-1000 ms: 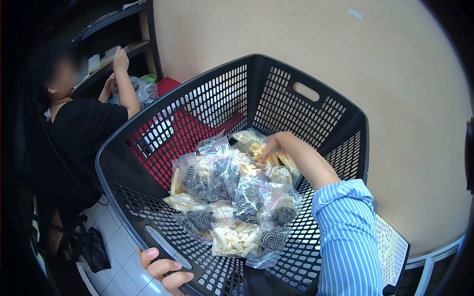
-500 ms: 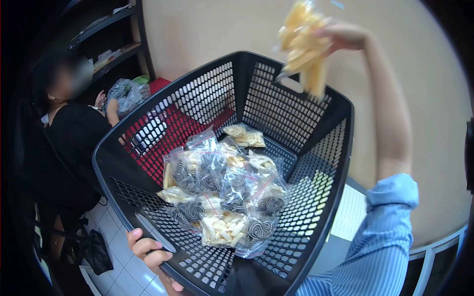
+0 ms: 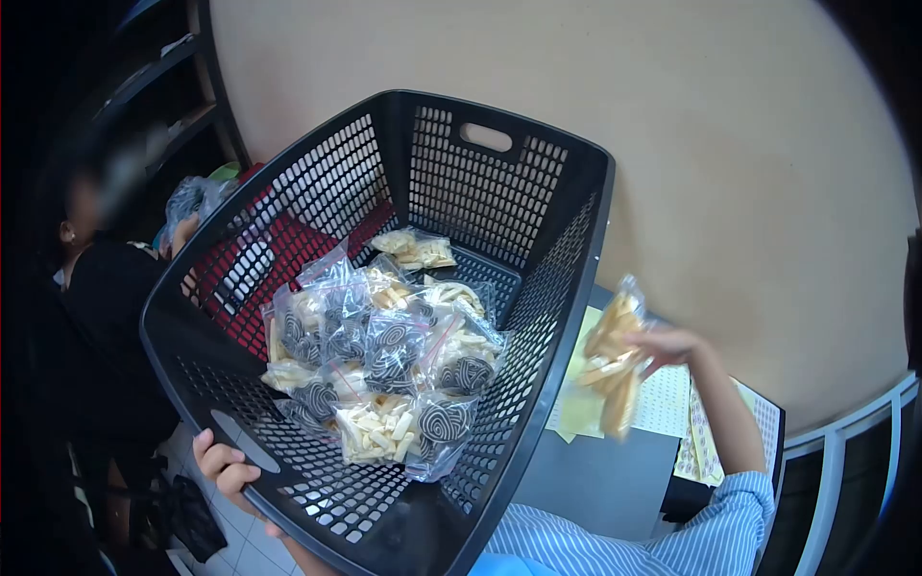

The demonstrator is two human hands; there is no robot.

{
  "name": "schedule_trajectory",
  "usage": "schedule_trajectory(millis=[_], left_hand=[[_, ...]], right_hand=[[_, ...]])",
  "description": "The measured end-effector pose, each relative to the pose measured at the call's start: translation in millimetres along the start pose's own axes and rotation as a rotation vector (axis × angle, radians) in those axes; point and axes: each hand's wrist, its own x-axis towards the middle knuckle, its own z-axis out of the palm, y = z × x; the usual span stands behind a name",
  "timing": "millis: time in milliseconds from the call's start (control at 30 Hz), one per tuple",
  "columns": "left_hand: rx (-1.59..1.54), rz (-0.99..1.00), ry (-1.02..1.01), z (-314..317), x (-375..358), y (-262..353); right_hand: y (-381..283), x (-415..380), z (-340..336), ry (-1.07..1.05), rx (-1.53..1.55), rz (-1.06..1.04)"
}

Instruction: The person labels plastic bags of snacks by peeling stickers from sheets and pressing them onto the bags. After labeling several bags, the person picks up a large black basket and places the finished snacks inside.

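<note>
A tilted black plastic basket (image 3: 567, 317) fills the middle of the view. My left hand (image 3: 230, 470) grips its near rim at the handle slot, fingers curled over the edge. Inside lies a heap of clear zip bags, some with pale yellow snack sticks (image 3: 376, 430), others with dark spiral-patterned snacks (image 3: 447, 420). One bag of pale pieces (image 3: 415, 250) sits apart at the far end. Outside the basket, on its right, my right hand (image 3: 667, 348) is closed on clear bags of yellow snack sticks (image 3: 615, 355), slightly blurred, above a grey table.
On the grey table (image 3: 615, 480) lie printed sheets (image 3: 663, 398) and yellow paper (image 3: 581, 418). At left, a person in black (image 3: 115, 336) stands near a plastic bag (image 3: 197, 197) and dark shelves (image 3: 158, 72). A black bag (image 3: 192, 514) rests on the tiled floor.
My right hand has come down with the snack bags, from above the basket's far rim to over the table at right. The basket has shifted left in view, still held by my left hand.
</note>
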Motion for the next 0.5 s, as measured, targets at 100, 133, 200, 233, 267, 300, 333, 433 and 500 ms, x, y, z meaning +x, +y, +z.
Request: schedule_trajectory(millis=[100, 133, 200, 233, 267, 300, 333, 433, 500], left_hand=[[0.001, 0.031, -0.025, -3, 2, 1], [-0.018, 0.044, -0.036, -3, 1, -1], [-0.05, 0.036, -0.018, -4, -2, -7], [-0.035, 0.032, -0.015, -4, -2, -6], [-0.038, 0.031, -0.024, -4, -2, -4], [-0.044, 0.029, -0.031, -4, -1, -4], [-0.043, 0.049, -0.033, -4, -2, -6], [-0.045, 0.056, -0.047, -5, -2, -6], [-0.029, 0.034, -0.044, -3, -1, -2]], right_hand=[[20, 32, 43, -0.011, -0.048, 0.176], [26, 41, 48, -0.023, -0.051, 0.167], [36, 61, 55, -0.121, -0.096, 0.276], [39, 68, 60, -0.131, -0.109, 0.277], [41, 75, 66, -0.079, -0.123, 0.322], [42, 82, 71, -0.024, -0.139, 0.367], [46, 88, 71, -0.084, -0.146, 0.34], [14, 72, 43, -0.054, -0.506, 0.216], [-53, 47, 5, 0.324, -0.772, 0.119]])
